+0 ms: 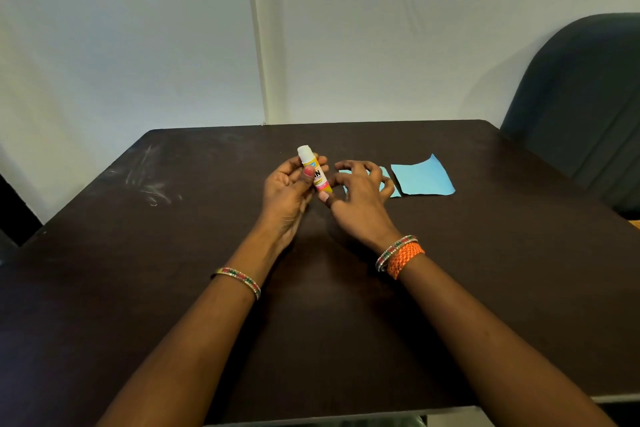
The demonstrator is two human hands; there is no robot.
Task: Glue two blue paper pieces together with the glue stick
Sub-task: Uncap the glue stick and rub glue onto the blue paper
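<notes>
My left hand [289, 189] grips a yellow glue stick [313, 168] with a white cap, tilted with the cap up and away from me, above the dark table [207, 236]. My right hand [360, 189] hovers just right of the stick with its fingers loosely curled, the thumb close to the stick's lower end; whether it touches the stick I cannot tell. One blue paper piece [423, 177] lies flat to the right. A second blue paper piece [387, 184] lies beside it, mostly hidden behind my right hand.
A dark padded chair [581, 107] stands at the table's far right corner. A pale wall rises right behind the far edge. Chalky smears [152, 180] mark the table's left part.
</notes>
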